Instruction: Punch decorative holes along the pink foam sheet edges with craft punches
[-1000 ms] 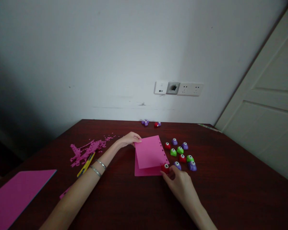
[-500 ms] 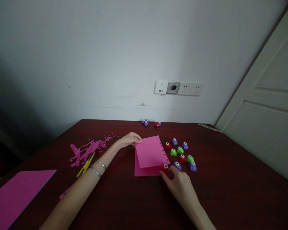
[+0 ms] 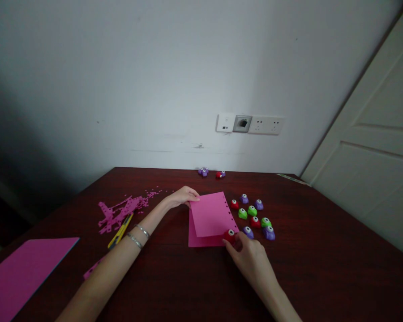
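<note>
My left hand (image 3: 184, 196) pinches the upper left corner of a pink sheet of paper (image 3: 212, 214), which has a row of small dark holes or notches along its right edge. A second pink sheet (image 3: 203, 242) lies partly covered under it. At the lower right corner of the sheets, my right hand (image 3: 251, 255) has its thumb and fingers closed around a small red one-eyed figure (image 3: 229, 235). Close beyond these fingers is a purple one-eyed figure (image 3: 247, 232).
Several red, green and purple one-eyed figures (image 3: 252, 210) stand right of the paper. Pink paper scraps (image 3: 129, 206), a yellow utility knife (image 3: 121, 231) and a larger pink sheet (image 3: 30, 268) lie to the left. More figures (image 3: 203, 171) sit by the wall.
The upper sheet has shifted slightly right and downward with my left hand. My right hand and the red figure have moved a touch to the left.
</note>
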The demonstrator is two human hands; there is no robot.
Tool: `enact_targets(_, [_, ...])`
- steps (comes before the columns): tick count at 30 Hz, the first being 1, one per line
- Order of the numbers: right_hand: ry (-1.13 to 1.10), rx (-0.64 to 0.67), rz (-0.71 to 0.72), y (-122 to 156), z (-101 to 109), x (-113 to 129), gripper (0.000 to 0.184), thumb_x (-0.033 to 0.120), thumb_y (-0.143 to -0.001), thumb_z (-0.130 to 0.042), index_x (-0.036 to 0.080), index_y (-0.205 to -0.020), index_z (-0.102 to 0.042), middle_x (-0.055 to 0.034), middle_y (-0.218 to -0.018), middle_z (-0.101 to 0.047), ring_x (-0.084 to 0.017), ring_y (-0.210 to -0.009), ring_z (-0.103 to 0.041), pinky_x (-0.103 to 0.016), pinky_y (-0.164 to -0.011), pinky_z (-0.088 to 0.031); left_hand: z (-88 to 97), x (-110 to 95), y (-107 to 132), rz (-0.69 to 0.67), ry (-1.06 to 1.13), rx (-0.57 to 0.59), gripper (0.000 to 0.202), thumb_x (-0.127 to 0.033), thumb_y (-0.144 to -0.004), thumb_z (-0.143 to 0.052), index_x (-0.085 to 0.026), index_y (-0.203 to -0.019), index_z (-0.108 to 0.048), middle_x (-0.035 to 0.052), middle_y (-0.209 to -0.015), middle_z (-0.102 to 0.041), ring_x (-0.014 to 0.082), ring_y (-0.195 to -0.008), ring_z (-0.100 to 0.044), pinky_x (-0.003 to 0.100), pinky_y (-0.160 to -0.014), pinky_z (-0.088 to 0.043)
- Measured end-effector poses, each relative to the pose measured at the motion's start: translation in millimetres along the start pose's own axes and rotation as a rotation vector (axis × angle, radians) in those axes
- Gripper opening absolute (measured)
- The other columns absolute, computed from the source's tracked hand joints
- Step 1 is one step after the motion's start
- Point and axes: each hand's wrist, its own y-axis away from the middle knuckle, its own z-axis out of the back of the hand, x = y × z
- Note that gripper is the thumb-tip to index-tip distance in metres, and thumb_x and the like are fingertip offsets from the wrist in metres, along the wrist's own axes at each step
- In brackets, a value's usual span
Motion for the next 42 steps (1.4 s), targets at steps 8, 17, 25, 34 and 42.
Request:
enact_targets(8, [0.149, 0.052, 0.084, -3.9, 1.3, 7.2, 0.018, 0.034, -0.085, -0.05, 0.018, -0.079, -0.055, -0.0051, -0.069, -0.067, -0.02, -0.061, -0.064, -0.026, -0.051, -0.033, -2.5, 13.7, -7.3, -0.01, -0.035, 0.024, 0.028, -0.031, -0.065, -0.072, -0.01, -0.084, -0.067, 0.0057, -0.069, -0.065, 0.0132, -0.06, -0.06, 0.025, -0.054, -0.049])
enact_targets(17, [0.192, 0.116, 0.146, -9.0, -3.5, 8.4, 0.017, 0.031, -0.084, -0.052, 0.016, -0.081, -0.057, -0.0081, -0.076, -0.068, -0.023, -0.071, -0.065, -0.028, -0.057, -0.035, -9.7, 13.2, -10.3, -0.124, -0.465, -0.005, 0.031, -0.035, -0.073, -0.061, -0.01, -0.09, -0.067, 0.007, -0.075, -0.066, 0.0167, -0.065, -0.06, 0.03, -0.063, -0.049])
enact_targets(25, [0.172, 0.17, 0.187, -15.3, -2.2, 6.7, 0.02, 0.036, -0.081, -0.058, 0.016, -0.078, -0.059, -0.0081, -0.075, -0.068, -0.022, -0.07, -0.065, -0.026, -0.055, -0.034, -39.2, -13.8, 14.6, -0.303, -0.886, 0.087, 0.063, -0.044, -0.07, -0.065, -0.017, -0.125, -0.051, 0.0147, -0.138, -0.037, 0.0318, -0.129, -0.028, 0.042, -0.104, -0.025])
enact_targets(34, [0.081, 0.22, 0.194, -27.3, 6.6, -5.6, 0.026, 0.04, -0.066, -0.071, 0.016, -0.069, -0.059, -0.0042, -0.068, -0.065, -0.019, -0.064, -0.06, -0.024, -0.053, -0.033, -56.1, -11.3, 27.2, -0.209, -0.988, 0.358, 0.084, -0.056, -0.073, -0.058, -0.02, -0.141, -0.025, 0.0095, -0.151, -0.006, 0.0275, -0.138, 0.0, 0.044, -0.11, -0.011])
enact_targets(42, [-0.068, 0.262, 0.254, -29.7, 16.2, -6.2, 0.013, 0.026, -0.07, -0.066, 0.017, -0.066, -0.057, -0.0007, -0.066, -0.062, -0.015, -0.062, -0.056, -0.022, -0.053, -0.033, -63.5, -9.9, 33.2, -0.17, -1.005, 0.392, 0.084, -0.055, -0.075, -0.056, -0.011, -0.141, -0.026, 0.0155, -0.149, -0.01, 0.027, -0.138, -0.006, 0.041, -0.11, -0.014])
